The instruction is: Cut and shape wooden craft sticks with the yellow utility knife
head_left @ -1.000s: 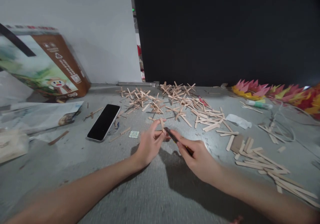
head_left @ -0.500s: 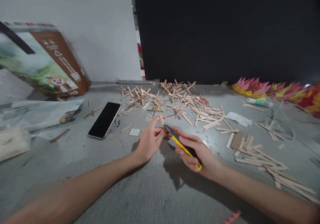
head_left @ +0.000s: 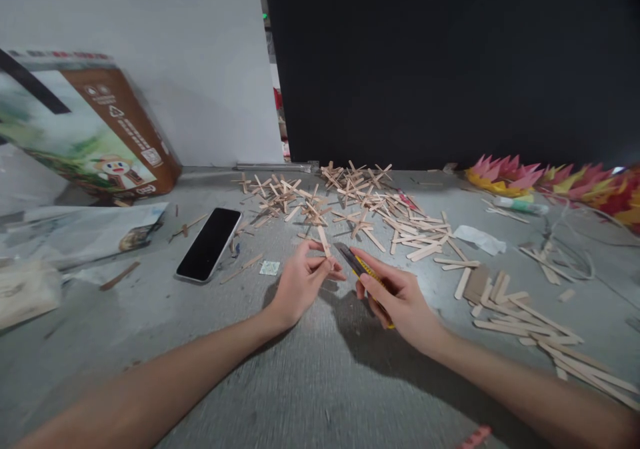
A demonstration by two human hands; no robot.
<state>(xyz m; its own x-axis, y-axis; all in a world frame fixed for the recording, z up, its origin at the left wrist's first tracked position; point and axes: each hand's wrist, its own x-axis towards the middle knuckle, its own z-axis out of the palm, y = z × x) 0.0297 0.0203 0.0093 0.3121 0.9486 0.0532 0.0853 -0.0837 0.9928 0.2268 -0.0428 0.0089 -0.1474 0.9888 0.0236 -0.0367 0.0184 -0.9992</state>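
A thin wooden stick (head_left: 324, 241) is pinched between the thumb and fingers of my left hand (head_left: 301, 281), its upper end pointing away from me. Just to the right, my right hand (head_left: 397, 295) grips a black and yellow utility knife (head_left: 361, 267). The knife's tip points up and left and stands a little apart from the stick. Behind both hands lies a heap of crossed wooden sticks (head_left: 310, 203). Loose flat sticks (head_left: 425, 234) spread to the right of that heap.
A phone (head_left: 209, 243) and a small patterned square (head_left: 270, 267) lie left of my hands. A printed box (head_left: 115, 129) stands at the back left. More sticks (head_left: 530, 325), white tissue (head_left: 480, 239), cables and pink-yellow paper petals (head_left: 505, 174) are on the right.
The knife has moved right, away from the stick, and its handle has turned in my right hand. My left hand still holds the stick, now seen more fully.
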